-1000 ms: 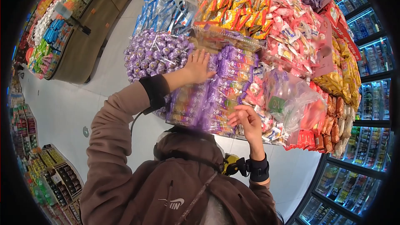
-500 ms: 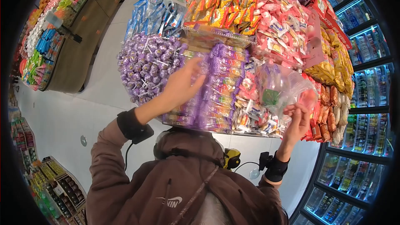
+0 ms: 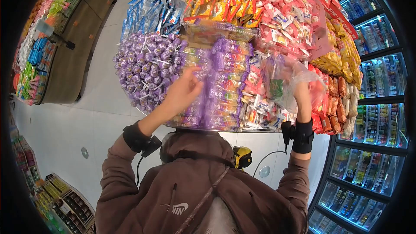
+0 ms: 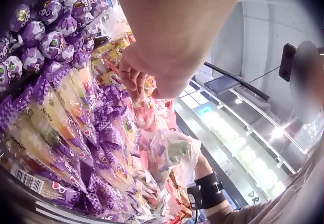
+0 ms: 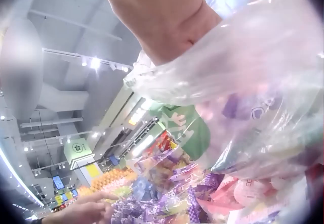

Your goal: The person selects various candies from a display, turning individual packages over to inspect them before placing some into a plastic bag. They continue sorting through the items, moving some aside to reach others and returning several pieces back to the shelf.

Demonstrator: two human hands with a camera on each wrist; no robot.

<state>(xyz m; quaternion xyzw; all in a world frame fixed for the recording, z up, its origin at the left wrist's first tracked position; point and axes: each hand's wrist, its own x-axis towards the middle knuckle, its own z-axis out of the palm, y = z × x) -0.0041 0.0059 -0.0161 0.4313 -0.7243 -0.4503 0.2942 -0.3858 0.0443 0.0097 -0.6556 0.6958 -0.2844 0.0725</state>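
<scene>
2 hands raised, apart. Left hand [image 3: 182,92] rests on purple-striped candy packs [image 3: 223,82], which lie centre, just right of purple lollipops [image 3: 141,67]. Fingers bent, tips against wrappers; cannot tell if pinching 1. Right hand [image 3: 302,94] clutches clear plastic bag [image 3: 281,80], fingers closed on its gathered film; bag hangs just right of packs, green print showing.

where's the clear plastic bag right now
In the head view the clear plastic bag is on the right, held up by the right hand between the purple candy packs and the orange packets.
</scene>
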